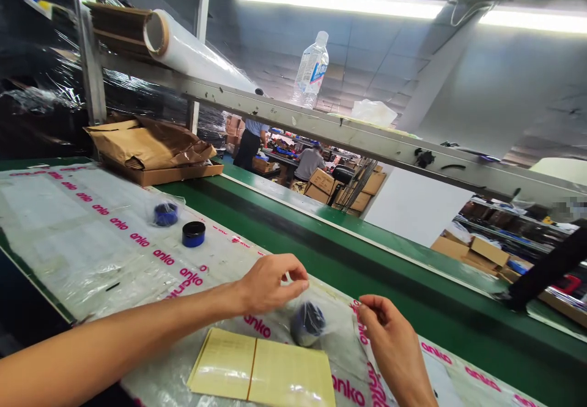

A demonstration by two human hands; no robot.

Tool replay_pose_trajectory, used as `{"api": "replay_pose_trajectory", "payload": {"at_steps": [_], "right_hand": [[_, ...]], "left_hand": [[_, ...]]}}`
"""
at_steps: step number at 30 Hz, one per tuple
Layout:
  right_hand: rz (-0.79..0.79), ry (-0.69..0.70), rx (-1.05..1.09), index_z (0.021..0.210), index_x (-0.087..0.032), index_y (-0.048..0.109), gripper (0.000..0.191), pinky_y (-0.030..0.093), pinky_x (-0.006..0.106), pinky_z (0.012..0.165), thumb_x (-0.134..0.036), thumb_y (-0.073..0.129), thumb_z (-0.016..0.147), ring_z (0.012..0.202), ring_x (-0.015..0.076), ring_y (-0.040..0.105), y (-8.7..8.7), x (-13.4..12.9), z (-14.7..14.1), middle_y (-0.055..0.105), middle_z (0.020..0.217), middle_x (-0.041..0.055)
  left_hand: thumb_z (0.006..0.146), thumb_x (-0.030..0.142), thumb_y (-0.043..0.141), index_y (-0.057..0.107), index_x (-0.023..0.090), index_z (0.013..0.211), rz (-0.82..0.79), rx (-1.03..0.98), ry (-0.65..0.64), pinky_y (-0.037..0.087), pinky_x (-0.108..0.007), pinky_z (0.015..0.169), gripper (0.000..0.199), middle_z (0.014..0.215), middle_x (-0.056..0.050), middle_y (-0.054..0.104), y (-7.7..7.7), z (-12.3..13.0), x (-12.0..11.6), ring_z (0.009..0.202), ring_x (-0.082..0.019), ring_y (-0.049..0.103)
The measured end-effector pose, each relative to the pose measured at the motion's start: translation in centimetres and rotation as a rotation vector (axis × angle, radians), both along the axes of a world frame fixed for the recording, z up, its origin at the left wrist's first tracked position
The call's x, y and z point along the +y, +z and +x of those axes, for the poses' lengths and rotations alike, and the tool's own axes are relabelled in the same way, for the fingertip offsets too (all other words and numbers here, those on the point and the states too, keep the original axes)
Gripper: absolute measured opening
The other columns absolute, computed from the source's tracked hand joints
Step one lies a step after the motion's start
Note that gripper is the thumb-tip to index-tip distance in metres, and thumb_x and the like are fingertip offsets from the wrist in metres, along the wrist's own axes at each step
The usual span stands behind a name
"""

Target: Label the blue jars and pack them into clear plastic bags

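Note:
A short round blue-and-black piece in a clear plastic bag (308,323) sits on the plastic-covered table between my hands. My left hand (273,282) is just above it, thumb and forefinger pinched at the bag's upper edge. To the right of the bag is my right hand (394,343), its fingers curled and thumb close to the forefinger; whatever is between them does not show. Just in front lies a stack of yellowish label sheets (288,373) with a brown band around it. Farther left stand an unbagged blue-and-black round piece (193,234) and a bagged blue one (166,214).
A green conveyor belt (321,248) runs along the table's far side. An open cardboard box (156,172) with brown paper stands at the back left. Overhead, a metal shelf (367,135) carries a film roll (192,49) and a water bottle (312,71). People are in the background.

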State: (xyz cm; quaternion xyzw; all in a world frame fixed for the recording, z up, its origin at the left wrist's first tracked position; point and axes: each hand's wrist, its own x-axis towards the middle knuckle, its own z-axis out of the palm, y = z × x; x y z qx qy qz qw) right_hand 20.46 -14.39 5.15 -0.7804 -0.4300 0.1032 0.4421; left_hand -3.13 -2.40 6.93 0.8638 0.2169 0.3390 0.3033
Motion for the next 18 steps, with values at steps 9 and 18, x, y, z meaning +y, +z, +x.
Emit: {"api": "replay_pose_trajectory", "payload": {"at_steps": [9, 18], "right_hand": [[-0.059, -0.029, 0.027, 0.096, -0.020, 0.067, 0.041, 0.053, 0.037, 0.076, -0.053, 0.049, 0.078, 0.086, 0.0294, 0.072, -6.8, 0.1, 1.6, 0.078, 0.091, 0.0088], [-0.123, -0.014, 0.012, 0.096, -0.025, 0.067, 0.039, 0.053, 0.037, 0.078, -0.055, 0.048, 0.080, 0.087, 0.0295, 0.073, -7.4, 0.0, 1.8, 0.078, 0.090, 0.0062]], "left_hand": [[0.081, 0.022, 0.083, 0.070, 0.019, 0.096, 0.291, 0.199, -0.235, 0.036, -0.043, 0.114, 0.020, 0.139, -0.015, 0.059, -2.1, 2.4, -2.4, 0.132, -0.032, 0.052], [0.074, 0.024, 0.080, 0.067, 0.015, 0.079, -0.364, -0.078, -0.057, 0.051, -0.023, 0.067, 0.017, 0.077, -0.001, 0.072, -3.0, 4.5, -1.1, 0.074, -0.016, 0.067]]}}
